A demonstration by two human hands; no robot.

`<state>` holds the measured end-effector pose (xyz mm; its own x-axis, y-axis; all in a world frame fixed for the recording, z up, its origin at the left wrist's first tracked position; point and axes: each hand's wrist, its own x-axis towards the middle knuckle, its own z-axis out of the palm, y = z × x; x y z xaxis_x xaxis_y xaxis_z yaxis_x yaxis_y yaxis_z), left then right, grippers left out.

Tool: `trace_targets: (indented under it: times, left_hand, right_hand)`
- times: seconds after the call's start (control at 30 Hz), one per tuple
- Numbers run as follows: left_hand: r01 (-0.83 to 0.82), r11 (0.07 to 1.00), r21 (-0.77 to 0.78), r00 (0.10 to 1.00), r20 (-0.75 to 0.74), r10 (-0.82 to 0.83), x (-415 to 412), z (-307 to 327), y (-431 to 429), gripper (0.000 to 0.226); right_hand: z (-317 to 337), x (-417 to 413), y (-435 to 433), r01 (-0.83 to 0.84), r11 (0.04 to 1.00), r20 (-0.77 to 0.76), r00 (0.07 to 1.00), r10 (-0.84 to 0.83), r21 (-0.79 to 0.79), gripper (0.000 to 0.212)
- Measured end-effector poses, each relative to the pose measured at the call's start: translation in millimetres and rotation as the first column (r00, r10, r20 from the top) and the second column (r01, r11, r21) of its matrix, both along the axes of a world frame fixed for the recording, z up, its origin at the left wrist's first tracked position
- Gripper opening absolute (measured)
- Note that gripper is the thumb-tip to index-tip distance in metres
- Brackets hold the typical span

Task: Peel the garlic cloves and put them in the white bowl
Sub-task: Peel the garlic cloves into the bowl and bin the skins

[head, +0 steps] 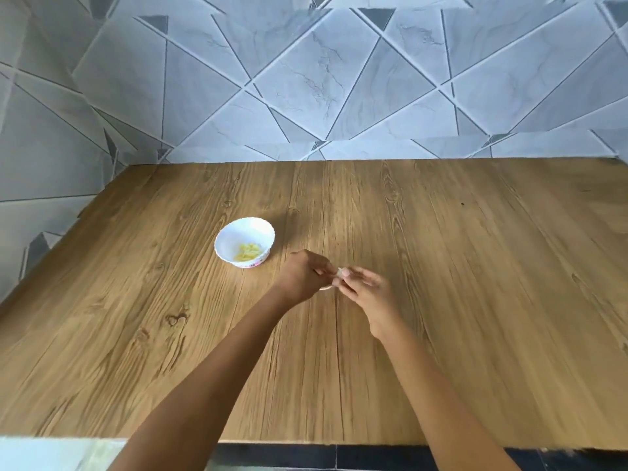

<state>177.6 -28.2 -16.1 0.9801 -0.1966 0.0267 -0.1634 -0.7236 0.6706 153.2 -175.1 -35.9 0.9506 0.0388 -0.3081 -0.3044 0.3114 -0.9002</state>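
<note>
A small white bowl (226,240) with a wavy rim stands on the wooden table, left of centre, with several pale yellow peeled garlic cloves (248,251) inside. Just right of the bowl, my left hand (304,274) and my right hand (365,291) meet above the table. Between their fingertips they pinch a small whitish garlic clove (339,272). Most of the clove is hidden by the fingers. A thin pale piece, perhaps skin, shows under my left hand.
The wooden table (475,266) stretches wide on all sides of the hands. A grey tiled wall (306,79) rises behind it and on the left. The table's front edge runs along the bottom, with a white object (40,453) at bottom left.
</note>
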Motion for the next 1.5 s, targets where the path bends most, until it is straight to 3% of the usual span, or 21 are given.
trace_targets:
  times: [0.1, 0.23, 0.47, 0.6, 0.67, 0.77, 0.83, 0.93, 1.03, 1.13, 1.27, 1.37, 1.5]
  left_hand:
    - [-0.044, 0.993, -0.113, 0.997, -0.075, 0.036, -1.2, 0.4, 0.1, 0.014]
    - [-0.121, 0.960, -0.254, 0.974, -0.217, 0.065, -5.4, 0.2, -1.0, 0.009]
    - [-0.225, 0.917, -0.331, 0.928, -0.358, 0.099, -5.8, 0.3, -2.0, 0.013]
    - [-0.325, 0.817, -0.476, 0.901, -0.417, 0.116, -9.2, 0.3, 3.2, 0.012]
    - [-0.356, 0.784, -0.508, 0.893, -0.431, 0.127, -11.3, 1.3, 6.6, 0.011]
    - [-0.363, 0.775, -0.517, 0.896, -0.421, 0.139, -19.0, 4.1, 10.6, 0.012]
    - [-0.365, 0.769, -0.525, 0.903, -0.400, 0.156, -29.4, 5.4, 14.8, 0.016]
    - [-0.398, 0.776, -0.490, 0.901, -0.366, 0.231, -47.9, 5.8, 23.5, 0.015]
    - [-0.360, 0.832, -0.421, 0.918, -0.318, 0.236, -67.3, 5.3, 32.8, 0.009]
    - [-0.294, 0.917, -0.268, 0.938, -0.268, 0.222, -84.4, 5.9, 47.8, 0.007]
    - [-0.137, 0.988, 0.070, 0.959, -0.241, 0.150, -96.7, 4.5, 62.4, 0.006]
    - [-0.122, 0.992, -0.033, 0.925, -0.367, 0.101, -102.4, 0.0, 65.5, 0.006]
    - [-0.152, 0.985, -0.081, 0.888, -0.449, 0.100, -97.0, -1.1, 66.2, 0.002]
  right_hand:
    - [-2.1, 7.9, -2.8, -0.036, 0.999, 0.028, 0.999, 0.036, -0.011, 0.008]
    - [-10.2, 11.8, -4.8, -0.065, 0.996, 0.065, 0.996, 0.069, -0.063, 0.018]
    - [-12.7, 21.1, -4.5, -0.048, 0.998, 0.020, 0.999, 0.049, -0.052, 0.008]
    - [-18.9, 28.2, -3.8, 0.011, 0.972, 0.079, 0.997, 0.008, -0.236, 0.013]
    - [-25.3, 31.7, -1.0, 0.025, 0.888, 0.183, 0.981, 0.067, -0.459, 0.022]
    - [-35.6, 35.0, 3.4, 0.134, 0.651, 0.346, 0.915, 0.208, -0.747, 0.028]
    - [-39.8, 32.0, 1.9, 0.208, 0.571, 0.393, 0.893, 0.221, -0.794, 0.026]
    - [-38.7, 10.1, -1.6, 0.345, 0.548, 0.507, 0.844, 0.173, -0.762, 0.019]
    - [-33.9, -25.9, 4.9, 0.395, 0.506, 0.580, 0.765, 0.281, -0.766, 0.022]
    - [-40.8, -58.9, 21.0, 0.401, 0.407, 0.558, 0.713, 0.425, -0.821, 0.026]
    - [-59.7, -87.8, 43.0, 0.400, 0.121, 0.403, 0.760, 0.509, -0.908, 0.045]
    - [-67.5, -98.8, 46.4, 0.359, 0.008, 0.311, 0.795, 0.520, -0.933, 0.059]
    - [-67.3, -100.7, 46.1, 0.328, -0.013, 0.272, 0.806, 0.526, -0.945, 0.059]
